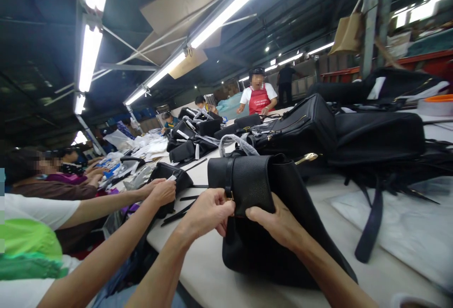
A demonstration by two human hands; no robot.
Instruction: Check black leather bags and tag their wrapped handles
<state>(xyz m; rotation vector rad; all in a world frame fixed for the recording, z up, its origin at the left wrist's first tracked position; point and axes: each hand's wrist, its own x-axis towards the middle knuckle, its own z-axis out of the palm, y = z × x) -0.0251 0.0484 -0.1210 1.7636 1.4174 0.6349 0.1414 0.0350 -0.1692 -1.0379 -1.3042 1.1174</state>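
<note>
**Black leather handbag gripped by both hands on a white table**
The black leather handbag (253,190) is held upright on the white table (198,270). Its flap strap (229,176) and small gold buckle (229,195) are pinched by the curled left hand (208,213); the flap's lower edge is clasped by the right hand (272,218). Black bags (293,131) are lined up beyond the handbag, handles plastic-wrapped. Another black bag (170,176) is held left of it by a co-worker's hand (163,192).

Left hand (207,216) grips black leather handbag (262,256) at buckled strap (229,178); right fingers (260,213) press flap (249,190); bag on white surface (191,261).
</note>
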